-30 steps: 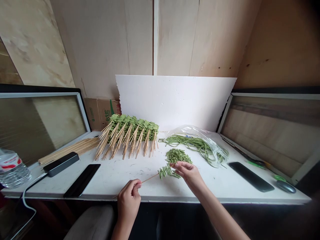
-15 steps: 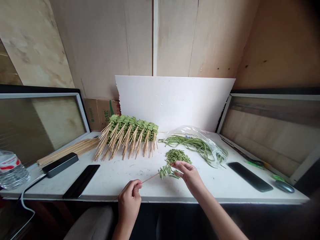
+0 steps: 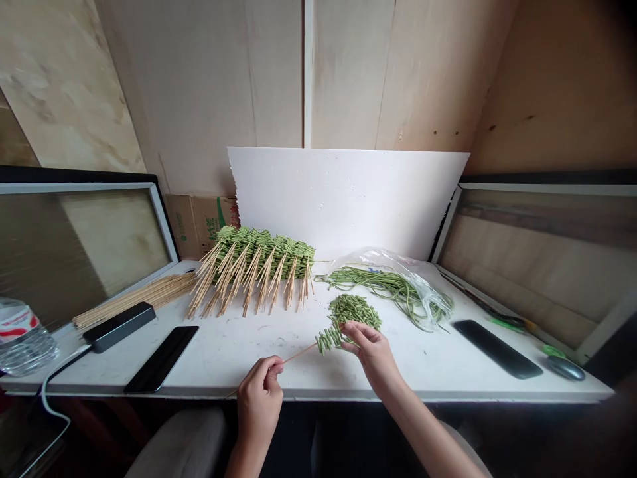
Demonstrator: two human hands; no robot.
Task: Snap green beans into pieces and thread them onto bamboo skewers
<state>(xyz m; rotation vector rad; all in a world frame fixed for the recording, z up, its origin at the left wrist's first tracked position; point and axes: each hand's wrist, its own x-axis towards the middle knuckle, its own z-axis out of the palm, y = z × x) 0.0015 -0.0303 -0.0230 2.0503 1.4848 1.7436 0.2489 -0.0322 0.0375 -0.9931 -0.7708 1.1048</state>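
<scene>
Left hand (image 3: 259, 390), curled, grips a skewer (image 3: 299, 353); right hand (image 3: 374, 352), farther forward, pinches its far end.

We see pale wall (image 3: 348, 79) top centre, mottled wall (image 3: 79, 86) upper left, brown wall (image 3: 567, 99) upper right, white table (image 3: 413, 362) below, grey seat (image 3: 176, 443) bottom left

Box (image 3: 199, 229), bottle label (image 3: 18, 323) — both illegible

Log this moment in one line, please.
left hand: holding stick | right hand: at threaded bean pieces | just beyond right hand: cut-bean pile | farther back: long beans, plastic bag
</scene>
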